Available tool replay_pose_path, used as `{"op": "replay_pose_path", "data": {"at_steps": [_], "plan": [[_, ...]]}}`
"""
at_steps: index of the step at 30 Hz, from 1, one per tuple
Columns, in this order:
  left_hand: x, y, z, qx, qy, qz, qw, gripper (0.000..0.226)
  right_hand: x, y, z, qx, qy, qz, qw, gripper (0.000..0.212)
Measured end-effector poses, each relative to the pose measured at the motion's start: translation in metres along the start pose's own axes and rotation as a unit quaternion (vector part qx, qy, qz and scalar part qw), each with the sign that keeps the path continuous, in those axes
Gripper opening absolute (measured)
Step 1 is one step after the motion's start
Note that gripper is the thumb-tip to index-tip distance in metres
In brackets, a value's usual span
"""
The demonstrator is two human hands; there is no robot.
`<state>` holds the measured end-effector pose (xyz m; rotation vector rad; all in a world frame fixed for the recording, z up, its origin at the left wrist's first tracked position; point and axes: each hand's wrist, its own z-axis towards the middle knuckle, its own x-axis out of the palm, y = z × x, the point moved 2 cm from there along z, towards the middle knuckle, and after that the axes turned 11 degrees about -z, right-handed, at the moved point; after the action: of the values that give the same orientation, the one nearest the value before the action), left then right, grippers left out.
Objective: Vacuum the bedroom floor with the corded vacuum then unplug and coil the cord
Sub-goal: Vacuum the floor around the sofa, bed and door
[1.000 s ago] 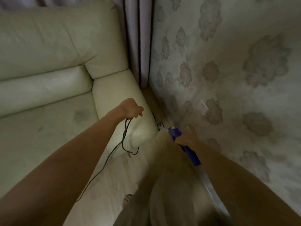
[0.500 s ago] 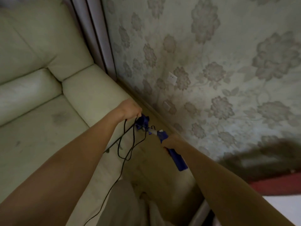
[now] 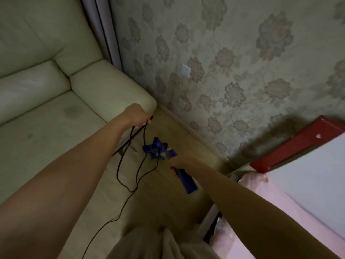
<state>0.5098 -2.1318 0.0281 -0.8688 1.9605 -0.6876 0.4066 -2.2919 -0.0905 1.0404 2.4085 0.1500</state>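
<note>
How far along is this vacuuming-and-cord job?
Nothing shows whether the floor is already vacuumed. The wall socket has no plug in it, so unplugging looks done, or it used another outlet. In hand: the left hand grips gathered loops of the black cord, and the right hand holds the blue vacuum by its handle. Left: a long stretch of cord trails over the floor, uncoiled.

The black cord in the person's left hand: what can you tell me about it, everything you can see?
The black cord is thin, round and looks rubbery or plastic-coated. The left hand grips several strands of it bunched together near the sofa arm. From there loose loops hang toward the wooden floor, passing beside the blue vacuum that the right hand holds. One long strand trails off toward the bottom of the picture. Its plug is not visible, and neither wall socket visibly has anything in it.
</note>
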Motion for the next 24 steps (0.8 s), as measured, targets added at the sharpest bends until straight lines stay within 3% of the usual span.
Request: {"op": "replay_pose_path", "data": {"at_steps": [3,8,13,18,22,24], "plan": [[0.007,0.0,-0.022,0.007,0.018,-0.013,1.0,0.026,0.001,-0.02,-0.026,-0.001,-0.01,-0.011,1.0,0.012],[0.004,0.006,-0.039,0.017,0.043,-0.004,0.999,0.038,-0.019,-0.023,-0.031,-0.005,-0.071,0.002,0.997,0.006],[-0.011,0.029,-0.043,0.001,0.046,0.015,0.999,0.035,-0.012,-0.018,-0.017,-0.006,-0.078,-0.02,0.997,0.008],[-0.023,0.05,-0.034,-0.026,0.034,0.002,0.999,0.017,-0.019,0.007,0.009,0.001,-0.083,-0.034,0.996,0.02],[-0.03,0.072,-0.025,-0.04,0.006,0.002,0.999,0.02,-0.002,0.025,0.043,-0.003,-0.07,-0.027,0.997,0.012],[-0.03,0.083,-0.025,-0.045,0.002,0.003,0.999,0.022,0.015,0.026,0.054,0.0,-0.055,-0.021,0.998,0.021]]}}
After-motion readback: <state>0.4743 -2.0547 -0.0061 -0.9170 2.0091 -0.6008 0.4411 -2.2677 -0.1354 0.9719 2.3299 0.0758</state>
